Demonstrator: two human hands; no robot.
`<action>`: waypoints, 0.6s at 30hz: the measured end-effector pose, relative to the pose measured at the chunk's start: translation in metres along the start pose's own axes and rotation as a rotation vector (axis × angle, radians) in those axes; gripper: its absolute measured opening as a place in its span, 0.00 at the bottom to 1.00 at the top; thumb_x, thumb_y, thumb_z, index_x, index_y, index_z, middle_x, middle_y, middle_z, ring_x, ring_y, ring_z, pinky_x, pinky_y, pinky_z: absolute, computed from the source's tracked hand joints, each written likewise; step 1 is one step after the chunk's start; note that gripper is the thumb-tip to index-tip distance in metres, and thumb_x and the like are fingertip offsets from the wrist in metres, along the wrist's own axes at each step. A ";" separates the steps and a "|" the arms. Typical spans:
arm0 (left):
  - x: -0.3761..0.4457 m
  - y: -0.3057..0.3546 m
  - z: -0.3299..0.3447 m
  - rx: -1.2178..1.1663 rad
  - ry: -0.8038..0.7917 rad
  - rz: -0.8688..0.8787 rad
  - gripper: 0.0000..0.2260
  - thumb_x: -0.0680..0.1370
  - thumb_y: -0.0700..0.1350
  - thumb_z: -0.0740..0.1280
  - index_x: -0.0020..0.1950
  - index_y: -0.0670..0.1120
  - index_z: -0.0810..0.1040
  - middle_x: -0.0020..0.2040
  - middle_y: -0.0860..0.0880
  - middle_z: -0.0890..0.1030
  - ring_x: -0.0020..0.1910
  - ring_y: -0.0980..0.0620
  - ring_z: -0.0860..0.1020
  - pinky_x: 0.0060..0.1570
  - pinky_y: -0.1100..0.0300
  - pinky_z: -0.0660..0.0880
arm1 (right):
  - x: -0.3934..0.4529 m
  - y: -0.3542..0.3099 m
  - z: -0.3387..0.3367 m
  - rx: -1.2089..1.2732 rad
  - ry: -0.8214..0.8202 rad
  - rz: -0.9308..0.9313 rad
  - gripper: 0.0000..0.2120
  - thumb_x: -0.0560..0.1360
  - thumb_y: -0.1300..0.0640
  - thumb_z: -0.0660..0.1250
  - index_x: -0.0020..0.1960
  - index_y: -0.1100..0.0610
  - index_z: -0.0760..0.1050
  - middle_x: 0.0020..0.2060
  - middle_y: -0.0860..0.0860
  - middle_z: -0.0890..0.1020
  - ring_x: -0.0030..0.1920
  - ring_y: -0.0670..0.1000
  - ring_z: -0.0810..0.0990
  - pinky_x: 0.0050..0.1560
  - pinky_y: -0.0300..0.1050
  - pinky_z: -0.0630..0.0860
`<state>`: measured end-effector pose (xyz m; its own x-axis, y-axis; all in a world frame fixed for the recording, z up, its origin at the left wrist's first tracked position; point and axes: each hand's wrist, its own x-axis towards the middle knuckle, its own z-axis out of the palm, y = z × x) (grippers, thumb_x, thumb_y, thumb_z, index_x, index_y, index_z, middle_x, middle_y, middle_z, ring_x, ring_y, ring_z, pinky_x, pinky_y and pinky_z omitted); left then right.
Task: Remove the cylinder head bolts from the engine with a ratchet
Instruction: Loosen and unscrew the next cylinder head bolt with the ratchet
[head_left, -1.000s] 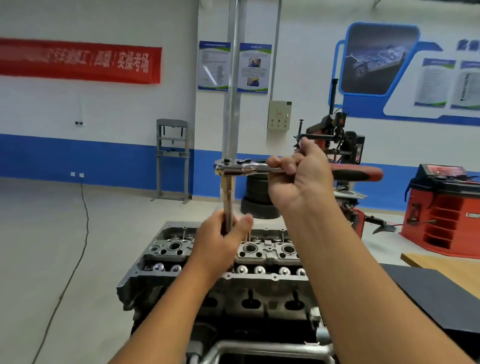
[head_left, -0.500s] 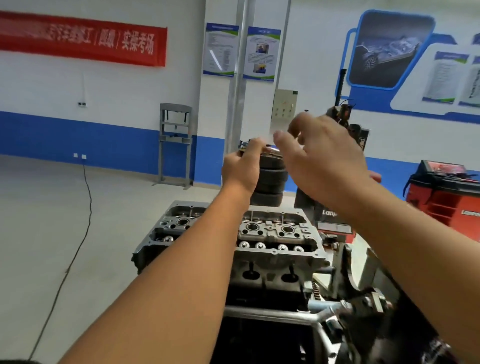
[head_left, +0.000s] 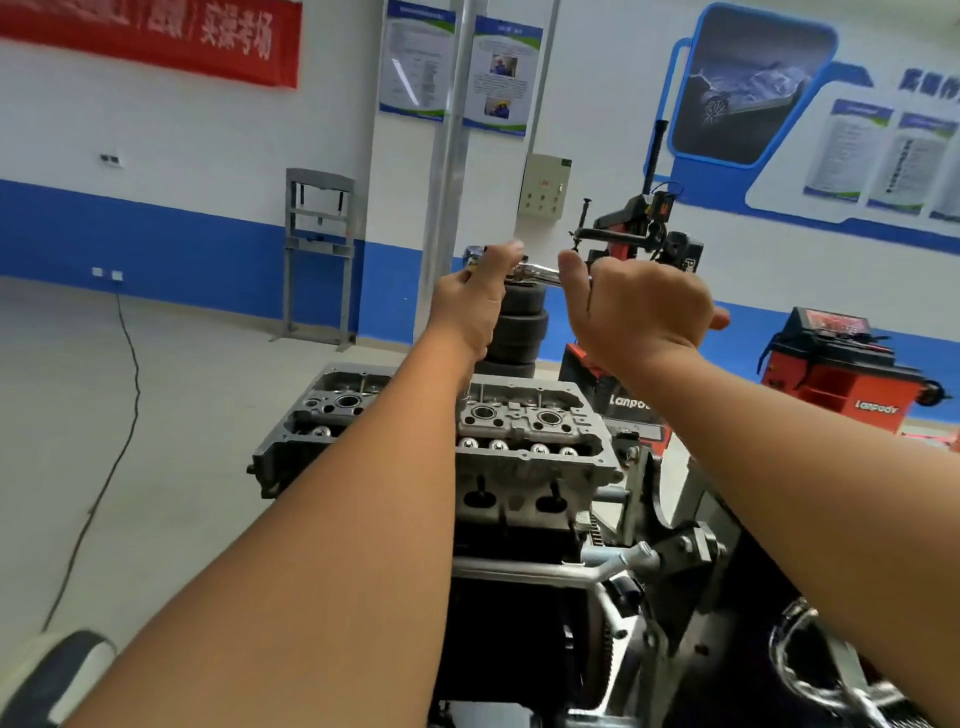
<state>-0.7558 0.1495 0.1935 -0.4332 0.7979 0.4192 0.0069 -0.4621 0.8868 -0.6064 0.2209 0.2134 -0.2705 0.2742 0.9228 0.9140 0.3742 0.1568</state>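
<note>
Left grip: the left hand (head_left: 470, 306) was curled round the ratchet (head_left: 535, 273) at its head end, thumb and fingers closed on the tool.
Right grip: the right hand (head_left: 644, 312) was wrapped round the ratchet handle, fingers closed on it, thumb up; the handle was mostly hidden behind the hand.
Ratchet: it was held level between the two grips, high above the engine (head_left: 524, 441); only a short chrome stretch showed between them.
Extension: whether a bar ran down from the left grip to the head could not be told; the left forearm hid that line.
Bolts: none could be made out clearly; the engine sat below and behind both grips.
Step advice: judged best to keep the left grip steadying the head end straight over the bolt while the right grip swings the handle in level strokes, so the socket does not cam off.
Writing: "Lanpody" read on the red machine (head_left: 852, 384) right of the right grip; a partly hidden "Lanpo" showed below that grip. The red banner (head_left: 156, 36) bore Chinese characters, partly blurred. Poster text was too small to read.
</note>
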 end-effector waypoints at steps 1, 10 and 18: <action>-0.001 0.001 0.000 -0.005 -0.007 -0.008 0.19 0.79 0.60 0.68 0.36 0.50 0.71 0.20 0.58 0.69 0.16 0.60 0.68 0.19 0.70 0.64 | 0.001 0.000 0.001 0.002 0.011 0.000 0.40 0.82 0.34 0.38 0.38 0.58 0.79 0.27 0.54 0.72 0.28 0.56 0.71 0.36 0.47 0.64; 0.004 -0.003 -0.002 0.058 0.081 -0.045 0.22 0.75 0.66 0.69 0.35 0.51 0.68 0.22 0.57 0.64 0.18 0.57 0.62 0.29 0.58 0.61 | 0.012 0.001 0.019 -0.016 0.072 -0.065 0.37 0.84 0.35 0.43 0.39 0.59 0.78 0.28 0.56 0.74 0.29 0.58 0.74 0.39 0.48 0.67; 0.010 -0.010 0.001 0.042 0.134 -0.023 0.22 0.73 0.68 0.70 0.36 0.52 0.70 0.19 0.60 0.65 0.16 0.60 0.65 0.28 0.59 0.63 | 0.017 0.003 0.028 -0.034 0.071 -0.079 0.38 0.82 0.33 0.40 0.38 0.57 0.77 0.28 0.54 0.74 0.29 0.57 0.73 0.40 0.47 0.68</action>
<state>-0.7587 0.1623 0.1890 -0.5505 0.7478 0.3712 0.0321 -0.4253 0.9045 -0.6169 0.2520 0.2199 -0.3211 0.1811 0.9296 0.9008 0.3613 0.2408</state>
